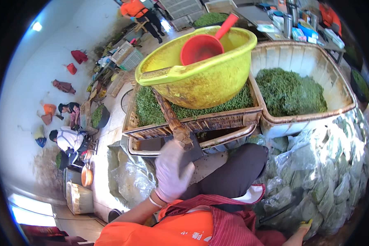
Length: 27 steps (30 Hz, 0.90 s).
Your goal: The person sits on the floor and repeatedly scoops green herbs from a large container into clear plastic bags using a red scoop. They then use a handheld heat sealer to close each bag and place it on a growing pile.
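Observation:
My left hand (pixel 172 172), in a pale glove and slightly blurred, is raised with thumb and fingers apart and holds nothing. Just beyond its fingertips is the wrapped end of a wooden pole (pixel 169 115), which lies across a brown plastic crate (pixel 227 115) of small green berries (pixel 147 107). On the crate rests a yellow plastic tub (pixel 200 83) with a red plastic dipper (pixel 203 49) in it. At the lower right, my right hand (pixel 306 225), partly yellow, is at the filled clear plastic bags (pixel 329 175); its grip is too small to tell.
A white bin (pixel 335 104) of green berry sprigs (pixel 289 92) stands right of the crate. Clear plastic sheeting (pixel 132 181) lies at left on the floor. A person in orange (pixel 138 12) stands at the back; others sit by the left wall. A cluttered table (pixel 252 15) is behind.

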Each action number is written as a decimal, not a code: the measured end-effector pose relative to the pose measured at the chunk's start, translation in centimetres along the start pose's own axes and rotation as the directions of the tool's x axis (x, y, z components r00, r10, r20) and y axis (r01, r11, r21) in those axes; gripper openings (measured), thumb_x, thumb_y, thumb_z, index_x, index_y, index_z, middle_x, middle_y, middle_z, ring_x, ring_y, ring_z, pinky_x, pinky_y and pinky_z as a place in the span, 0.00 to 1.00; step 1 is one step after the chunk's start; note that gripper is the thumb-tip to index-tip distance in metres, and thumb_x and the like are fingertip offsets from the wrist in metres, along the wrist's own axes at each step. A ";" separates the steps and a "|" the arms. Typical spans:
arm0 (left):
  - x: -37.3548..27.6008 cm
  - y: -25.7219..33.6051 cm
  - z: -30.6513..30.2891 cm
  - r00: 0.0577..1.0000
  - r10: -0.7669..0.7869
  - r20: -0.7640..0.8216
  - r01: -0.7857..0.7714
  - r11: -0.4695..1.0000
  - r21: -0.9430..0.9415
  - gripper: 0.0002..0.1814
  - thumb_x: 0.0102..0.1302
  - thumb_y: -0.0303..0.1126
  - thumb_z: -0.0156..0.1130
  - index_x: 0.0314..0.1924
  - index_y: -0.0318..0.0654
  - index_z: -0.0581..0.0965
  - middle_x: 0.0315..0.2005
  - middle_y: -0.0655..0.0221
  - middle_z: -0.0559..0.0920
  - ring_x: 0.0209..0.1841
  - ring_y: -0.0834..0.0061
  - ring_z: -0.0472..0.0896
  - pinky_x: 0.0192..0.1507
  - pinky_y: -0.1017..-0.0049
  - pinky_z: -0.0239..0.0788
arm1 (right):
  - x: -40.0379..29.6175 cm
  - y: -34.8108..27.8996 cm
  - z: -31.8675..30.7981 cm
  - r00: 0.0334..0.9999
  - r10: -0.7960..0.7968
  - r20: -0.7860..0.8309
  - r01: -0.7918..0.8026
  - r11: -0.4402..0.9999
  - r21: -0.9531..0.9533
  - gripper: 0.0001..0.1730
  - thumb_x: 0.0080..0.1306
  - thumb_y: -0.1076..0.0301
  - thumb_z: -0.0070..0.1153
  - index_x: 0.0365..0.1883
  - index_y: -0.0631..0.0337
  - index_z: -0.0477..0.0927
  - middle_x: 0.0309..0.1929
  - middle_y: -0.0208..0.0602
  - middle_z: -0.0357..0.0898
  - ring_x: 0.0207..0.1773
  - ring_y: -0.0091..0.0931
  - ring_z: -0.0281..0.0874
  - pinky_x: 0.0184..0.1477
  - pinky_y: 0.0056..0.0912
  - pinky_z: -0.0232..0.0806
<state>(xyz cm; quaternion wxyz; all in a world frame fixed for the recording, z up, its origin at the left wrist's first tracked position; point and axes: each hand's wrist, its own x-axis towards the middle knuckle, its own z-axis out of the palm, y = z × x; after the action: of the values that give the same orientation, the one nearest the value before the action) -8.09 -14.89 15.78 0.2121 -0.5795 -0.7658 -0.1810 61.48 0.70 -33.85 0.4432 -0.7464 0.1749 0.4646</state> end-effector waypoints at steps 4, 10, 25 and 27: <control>3.4 -3.6 3.0 0.711 -0.686 0.155 0.643 0.545 -0.538 0.47 0.60 0.40 0.74 0.69 0.24 0.58 0.60 0.52 0.73 0.56 0.65 0.77 0.59 0.69 0.68 | 3.0 0.0 -0.5 0.973 -0.166 0.160 0.159 0.986 0.052 0.24 0.56 0.43 0.70 0.32 0.54 0.79 0.23 0.31 0.69 0.21 0.28 0.64 0.24 0.36 0.60; 1.6 -6.0 3.8 0.736 -0.649 0.191 0.632 0.559 -0.536 0.53 0.53 0.36 0.75 0.71 0.23 0.54 0.49 0.54 0.79 0.49 0.70 0.79 0.52 0.74 0.73 | -7.5 -2.5 2.2 0.904 -0.338 0.262 0.333 0.941 0.068 0.18 0.61 0.58 0.65 0.43 0.61 0.81 0.36 0.33 0.76 0.33 0.29 0.71 0.39 0.37 0.66; 5.1 18.4 -3.8 0.788 0.615 -0.036 -0.515 0.625 -0.587 0.59 0.43 0.48 0.80 0.71 0.31 0.60 0.68 0.48 0.64 0.72 0.55 0.61 0.73 0.61 0.51 | -57.3 -10.5 1.5 0.322 -0.535 0.781 0.932 0.324 -0.162 0.09 0.55 0.70 0.72 0.31 0.61 0.85 0.22 0.23 0.77 0.22 0.15 0.67 0.26 0.23 0.60; 7.9 21.1 -3.1 0.683 0.700 -0.207 -0.670 0.489 -0.558 0.61 0.43 0.52 0.80 0.71 0.29 0.59 0.64 0.46 0.69 0.68 0.54 0.67 0.70 0.63 0.57 | -63.7 -9.1 0.7 0.270 -0.479 0.835 0.952 0.263 -0.157 0.10 0.54 0.69 0.72 0.31 0.62 0.85 0.26 0.25 0.81 0.27 0.16 0.71 0.31 0.24 0.65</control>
<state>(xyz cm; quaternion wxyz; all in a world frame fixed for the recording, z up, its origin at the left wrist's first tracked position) 10.73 -4.58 23.31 0.0555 -0.8747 -0.3790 -0.2970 34.93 -3.33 24.66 0.3508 -0.6177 -0.5587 0.4281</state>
